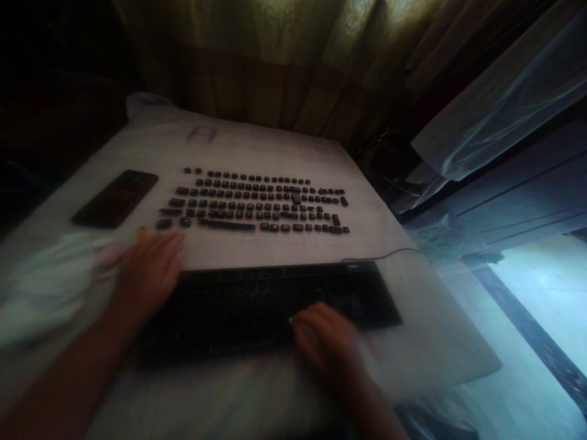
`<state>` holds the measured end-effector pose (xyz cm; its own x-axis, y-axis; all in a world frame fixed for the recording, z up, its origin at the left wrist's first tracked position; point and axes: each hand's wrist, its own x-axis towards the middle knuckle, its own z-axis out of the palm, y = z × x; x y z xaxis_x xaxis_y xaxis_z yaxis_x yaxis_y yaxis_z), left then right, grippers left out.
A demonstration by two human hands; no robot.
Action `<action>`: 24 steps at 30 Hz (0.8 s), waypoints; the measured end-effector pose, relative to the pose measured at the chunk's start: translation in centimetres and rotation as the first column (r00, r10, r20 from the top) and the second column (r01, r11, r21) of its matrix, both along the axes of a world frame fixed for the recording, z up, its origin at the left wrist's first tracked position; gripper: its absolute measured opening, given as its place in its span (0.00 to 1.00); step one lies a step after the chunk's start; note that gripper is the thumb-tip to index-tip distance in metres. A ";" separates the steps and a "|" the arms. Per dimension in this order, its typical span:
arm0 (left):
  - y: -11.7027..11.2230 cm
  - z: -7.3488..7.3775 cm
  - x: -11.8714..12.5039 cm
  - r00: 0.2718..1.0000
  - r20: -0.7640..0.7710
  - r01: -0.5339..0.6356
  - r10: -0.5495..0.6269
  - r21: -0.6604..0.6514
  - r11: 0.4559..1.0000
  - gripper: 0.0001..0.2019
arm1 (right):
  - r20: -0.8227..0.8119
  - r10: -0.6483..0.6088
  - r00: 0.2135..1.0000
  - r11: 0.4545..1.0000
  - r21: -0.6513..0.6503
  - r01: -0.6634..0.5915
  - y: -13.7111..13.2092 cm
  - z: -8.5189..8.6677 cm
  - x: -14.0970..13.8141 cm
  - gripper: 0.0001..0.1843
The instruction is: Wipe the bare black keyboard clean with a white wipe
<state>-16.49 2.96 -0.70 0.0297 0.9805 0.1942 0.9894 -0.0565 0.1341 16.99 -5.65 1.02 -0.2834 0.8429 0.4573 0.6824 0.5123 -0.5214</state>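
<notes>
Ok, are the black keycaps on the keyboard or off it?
Off: rows of black keycaps lie on the table, beyond the keyboard. Whether any others sit on it, I cannot tell; too dark and blurred.

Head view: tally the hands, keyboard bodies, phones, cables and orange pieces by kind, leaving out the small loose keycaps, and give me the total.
Bare hands: 2 (left hand, right hand)
Long black rectangular keyboard body: 1
Dark flat rectangular phone: 1
Thin dark cable: 1
Small orange piece: 1
Total: 6
</notes>
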 end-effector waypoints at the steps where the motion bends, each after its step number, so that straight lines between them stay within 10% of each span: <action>1: 0.0 0.0 0.1 1.000 0.001 0.001 -0.001 -0.003 1.000 0.30 | 0.000 -0.013 1.000 1.000 -0.003 0.013 0.0 -0.3 0.0 0.11; 24: 0.3 0.4 0.5 0.999 0.032 0.012 -0.010 -0.037 0.999 0.33 | 0.134 -0.043 0.990 0.997 -0.052 0.051 0.2 -0.4 -0.2 0.12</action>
